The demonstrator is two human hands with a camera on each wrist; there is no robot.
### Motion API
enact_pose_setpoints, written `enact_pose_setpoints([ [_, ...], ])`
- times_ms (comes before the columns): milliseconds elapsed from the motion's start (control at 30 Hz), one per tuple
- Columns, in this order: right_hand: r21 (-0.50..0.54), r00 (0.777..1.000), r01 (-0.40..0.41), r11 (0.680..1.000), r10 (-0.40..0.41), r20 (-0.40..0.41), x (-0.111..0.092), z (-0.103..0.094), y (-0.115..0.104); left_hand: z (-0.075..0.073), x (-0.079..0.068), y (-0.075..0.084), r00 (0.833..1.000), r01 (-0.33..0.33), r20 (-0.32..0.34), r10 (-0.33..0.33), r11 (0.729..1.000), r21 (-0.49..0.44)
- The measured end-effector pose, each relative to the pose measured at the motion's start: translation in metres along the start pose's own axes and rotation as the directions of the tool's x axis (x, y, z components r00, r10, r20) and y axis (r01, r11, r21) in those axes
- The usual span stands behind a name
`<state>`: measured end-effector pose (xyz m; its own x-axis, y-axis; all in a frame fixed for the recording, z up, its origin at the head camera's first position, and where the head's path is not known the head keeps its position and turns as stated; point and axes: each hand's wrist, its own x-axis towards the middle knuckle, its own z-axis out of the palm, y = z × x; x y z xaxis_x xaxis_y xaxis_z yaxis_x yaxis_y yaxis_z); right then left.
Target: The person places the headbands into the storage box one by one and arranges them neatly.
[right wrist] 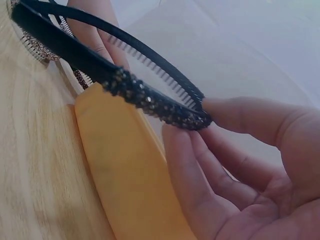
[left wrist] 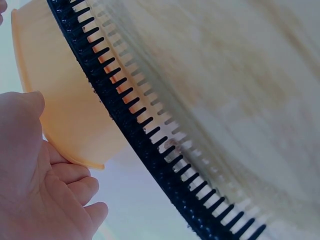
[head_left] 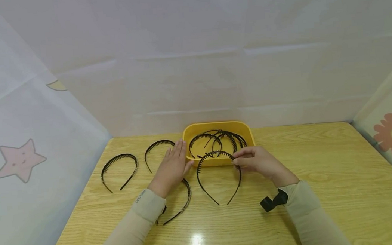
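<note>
Headband (right wrist: 145,99) pinched by right hand (head_left: 260,162)

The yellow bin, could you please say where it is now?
In the head view, the yellow bin sits slightly right of centre at the back of the table, with the left hand at its left and the held headband in front.

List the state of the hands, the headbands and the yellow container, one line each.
Left hand: fingers extended, touching the container's left side
Right hand: pinching a headband
Held headband: raised, ends toward the person
Yellow container: upright, open-topped
Headbands in the container: overlapping
Leftmost headband: lying on the table
Back headband: on the table, partly hidden
Near headband: on the table, partly hidden
</note>
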<state>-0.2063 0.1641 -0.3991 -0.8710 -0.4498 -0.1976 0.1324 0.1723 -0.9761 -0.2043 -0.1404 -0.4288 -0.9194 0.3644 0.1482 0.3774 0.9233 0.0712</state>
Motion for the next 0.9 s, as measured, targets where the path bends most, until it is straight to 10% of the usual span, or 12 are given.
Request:
enact_pose_setpoints([
  [900,0.309,0.982,0.068,0.949,-0.010,-0.186,0.0040,-0.0002,-0.0061,0.0006,-0.0002,0.0001,1.000,-0.009,-0.001,0.009,1.000,0.001],
])
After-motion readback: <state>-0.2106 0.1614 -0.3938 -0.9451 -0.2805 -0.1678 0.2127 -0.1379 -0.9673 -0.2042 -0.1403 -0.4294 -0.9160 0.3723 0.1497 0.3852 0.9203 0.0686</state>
